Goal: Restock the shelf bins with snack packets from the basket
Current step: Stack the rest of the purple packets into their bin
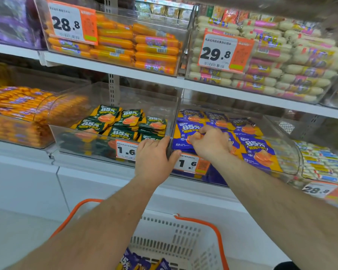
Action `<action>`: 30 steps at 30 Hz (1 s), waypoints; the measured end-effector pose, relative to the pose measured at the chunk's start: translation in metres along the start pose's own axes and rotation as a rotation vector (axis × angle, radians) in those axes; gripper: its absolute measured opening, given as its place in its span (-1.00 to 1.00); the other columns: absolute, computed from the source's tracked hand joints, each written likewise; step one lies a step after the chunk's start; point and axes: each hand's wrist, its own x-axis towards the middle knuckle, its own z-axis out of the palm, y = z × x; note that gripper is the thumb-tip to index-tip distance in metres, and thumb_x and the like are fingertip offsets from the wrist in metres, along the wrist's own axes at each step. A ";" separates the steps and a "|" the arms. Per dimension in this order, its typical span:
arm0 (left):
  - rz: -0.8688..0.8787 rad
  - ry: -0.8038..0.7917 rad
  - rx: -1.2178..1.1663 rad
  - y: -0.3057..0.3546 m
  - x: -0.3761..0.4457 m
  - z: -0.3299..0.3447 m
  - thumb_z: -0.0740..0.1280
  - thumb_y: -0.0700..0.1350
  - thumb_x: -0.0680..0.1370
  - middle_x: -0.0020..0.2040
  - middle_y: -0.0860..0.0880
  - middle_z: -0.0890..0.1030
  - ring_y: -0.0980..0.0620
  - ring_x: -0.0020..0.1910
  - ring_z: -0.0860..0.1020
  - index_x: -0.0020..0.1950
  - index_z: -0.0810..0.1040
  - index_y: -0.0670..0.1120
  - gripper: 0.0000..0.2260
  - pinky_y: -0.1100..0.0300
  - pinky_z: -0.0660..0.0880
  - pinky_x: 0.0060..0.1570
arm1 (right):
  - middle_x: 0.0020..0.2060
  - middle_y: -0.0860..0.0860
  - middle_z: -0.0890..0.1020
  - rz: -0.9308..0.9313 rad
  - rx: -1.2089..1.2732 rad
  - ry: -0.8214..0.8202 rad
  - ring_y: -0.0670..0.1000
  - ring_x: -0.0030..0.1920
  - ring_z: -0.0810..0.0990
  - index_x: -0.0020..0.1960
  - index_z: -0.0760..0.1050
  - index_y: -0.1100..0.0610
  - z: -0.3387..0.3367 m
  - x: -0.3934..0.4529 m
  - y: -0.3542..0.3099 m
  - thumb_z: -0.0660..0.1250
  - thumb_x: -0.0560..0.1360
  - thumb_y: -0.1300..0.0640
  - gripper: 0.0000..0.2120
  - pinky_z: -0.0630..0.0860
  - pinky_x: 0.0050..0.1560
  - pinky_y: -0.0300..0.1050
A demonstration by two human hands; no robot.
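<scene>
A clear shelf bin [281, 152] holds purple snack packets [258, 152]. My right hand [209, 143] is inside it with curled fingers on a purple packet at the bin's front left. My left hand [154, 154] grips the front corner where this bin meets the neighbouring clear bin [70, 137] of green snack packets [123, 121]. Below, a white basket [174, 234] with orange handles holds more purple packets [142, 264] at its bottom.
Price tags reading 1.6 [125, 151] hang on both bin fronts. Bins of orange sausages [14, 110] sit left, and white sausages [324, 164] right. The upper shelf [125, 71] carries orange and white sausage bins close above.
</scene>
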 end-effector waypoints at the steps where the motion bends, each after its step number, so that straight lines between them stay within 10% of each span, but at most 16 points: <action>1: -0.003 0.006 -0.004 0.000 -0.001 0.000 0.21 0.26 0.55 0.07 0.01 0.64 0.00 0.15 0.51 0.26 0.48 0.01 -0.58 0.12 0.21 0.28 | 0.29 0.06 0.50 -0.003 -0.026 -0.013 0.16 0.36 0.31 0.29 0.46 -0.05 0.000 -0.001 0.000 0.28 0.52 -0.19 -0.60 0.28 0.31 0.13; 8: -0.006 0.005 -0.045 0.004 -0.003 -0.002 0.21 0.22 0.57 0.21 -0.01 0.59 0.00 0.27 0.45 0.38 0.40 -0.01 -0.53 0.14 0.13 0.38 | 0.33 0.09 0.44 -0.020 -0.072 -0.041 0.18 0.38 0.28 0.32 0.44 -0.02 -0.003 -0.006 0.000 0.30 0.49 -0.19 -0.54 0.26 0.31 0.12; 14: 0.055 0.276 -0.267 -0.007 -0.055 0.008 0.33 0.01 0.45 0.28 -0.11 0.45 -0.11 0.30 0.38 0.30 0.45 -0.15 -0.54 0.02 0.29 0.24 | -0.24 0.11 0.53 -0.941 0.075 0.579 0.17 -0.18 0.46 -0.19 0.51 0.18 0.025 -0.045 0.002 0.34 0.36 0.20 -0.94 0.29 -0.14 0.01; 18: -0.123 -0.130 -0.353 -0.047 -0.110 0.026 0.35 -0.10 0.51 0.13 -0.08 0.53 -0.11 0.06 0.53 0.32 0.41 -0.13 -0.61 -0.01 0.44 0.01 | -0.37 0.08 0.52 -1.060 0.165 0.207 0.15 -0.28 0.47 -0.25 0.48 0.19 0.093 -0.087 0.009 0.22 0.36 0.21 -0.91 0.39 -0.21 -0.01; 23: -0.479 -0.800 -0.267 -0.091 -0.170 0.049 0.28 -0.11 0.57 0.15 0.00 0.51 -0.02 0.02 0.54 0.46 0.26 -0.04 -0.54 0.03 0.54 0.01 | -0.09 0.08 0.60 -0.673 -0.089 -0.503 0.14 -0.02 0.54 -0.03 0.52 0.11 0.196 -0.126 0.044 0.23 0.45 0.24 -0.85 0.48 0.01 -0.01; 26: -0.510 -0.975 -0.187 -0.111 -0.200 0.063 0.24 -0.12 0.59 0.10 -0.02 0.58 0.00 -0.11 0.57 0.44 0.31 -0.05 -0.59 0.01 0.59 -0.10 | -0.11 0.07 0.53 -0.266 -0.172 -0.875 0.11 -0.09 0.53 0.05 0.52 0.14 0.249 -0.151 0.077 0.25 0.51 0.25 -0.85 0.42 -0.15 -0.08; 30: -0.559 -1.047 -0.187 -0.126 -0.219 0.077 0.23 -0.12 0.60 -0.01 -0.01 0.56 0.00 -0.18 0.56 0.38 0.34 -0.04 -0.65 0.01 0.53 -0.21 | -0.41 0.06 0.30 -0.120 -0.234 -1.187 0.03 -0.43 0.24 -0.33 0.32 0.15 0.292 -0.186 0.121 0.19 0.48 0.35 -0.75 0.19 -0.37 -0.04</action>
